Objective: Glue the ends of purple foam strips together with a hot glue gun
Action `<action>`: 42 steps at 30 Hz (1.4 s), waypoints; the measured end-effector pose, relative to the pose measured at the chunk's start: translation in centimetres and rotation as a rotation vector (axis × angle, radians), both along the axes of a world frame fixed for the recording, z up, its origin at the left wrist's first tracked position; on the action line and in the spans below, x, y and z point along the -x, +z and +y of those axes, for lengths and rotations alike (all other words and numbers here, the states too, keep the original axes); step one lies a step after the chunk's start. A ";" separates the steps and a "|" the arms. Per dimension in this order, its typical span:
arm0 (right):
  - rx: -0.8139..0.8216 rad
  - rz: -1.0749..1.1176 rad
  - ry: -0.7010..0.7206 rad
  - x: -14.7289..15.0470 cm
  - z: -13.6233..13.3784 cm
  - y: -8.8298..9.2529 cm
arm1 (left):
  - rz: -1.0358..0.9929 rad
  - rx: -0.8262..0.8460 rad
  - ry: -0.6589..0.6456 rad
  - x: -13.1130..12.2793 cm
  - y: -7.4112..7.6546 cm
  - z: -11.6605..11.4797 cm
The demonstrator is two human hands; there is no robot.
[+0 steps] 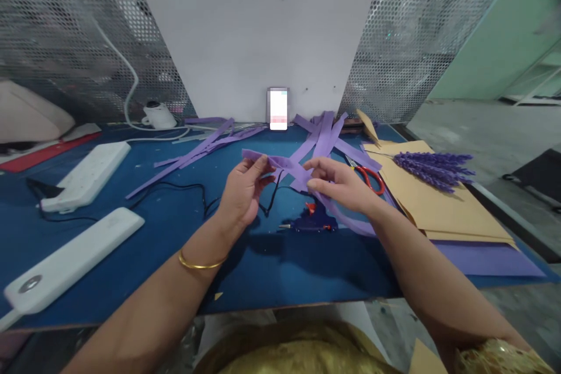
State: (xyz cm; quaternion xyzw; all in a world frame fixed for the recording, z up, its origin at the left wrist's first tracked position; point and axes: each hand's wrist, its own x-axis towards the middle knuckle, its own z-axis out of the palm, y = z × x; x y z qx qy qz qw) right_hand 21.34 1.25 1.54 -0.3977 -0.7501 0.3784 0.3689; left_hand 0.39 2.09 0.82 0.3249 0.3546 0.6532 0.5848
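Observation:
A long purple strip (280, 162), of felt or a similar soft sheet, stretches between my two hands above the blue table. My left hand (245, 190) pinches it near one end, thumb on top. My right hand (335, 182) has thumb and fingers closed on the strip farther along, and the rest of it hangs and curves down to the right. Just below lies a dark blue glue gun (313, 224) with a red trigger, its nozzle pointing left. Red-handled scissors (372, 180) lie partly behind my right hand.
More purple strips (197, 146) lie at the back left and back right. Purple lavender stems (433, 168) rest on tan sheets (460, 210) at right. White power strips (74, 257) and a black cord (184, 186) are at left. A phone (278, 109) leans on a white board (258, 41).

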 end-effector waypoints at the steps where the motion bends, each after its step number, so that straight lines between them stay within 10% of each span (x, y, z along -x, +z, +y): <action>1: 0.064 -0.010 0.035 -0.3 0.1 0.3 | -0.015 -0.002 0.010 0.4 0.2 0.4; 11: 0.367 -0.009 0.271 3.3 -2.8 -0.8 | -0.062 0.021 0.107 2.4 -0.2 2.5; 20: -0.613 -0.588 -0.011 1.0 -2.2 0.3 | -0.047 0.128 0.091 2.3 -0.1 2.3; 31: -0.636 -0.969 0.422 -2.1 -0.2 -2.6 | -0.045 0.172 0.040 2.2 0.0 2.1; 42: -0.632 -0.902 0.305 -3.3 -0.2 -3.2 | -0.040 0.130 0.116 2.4 -0.3 2.4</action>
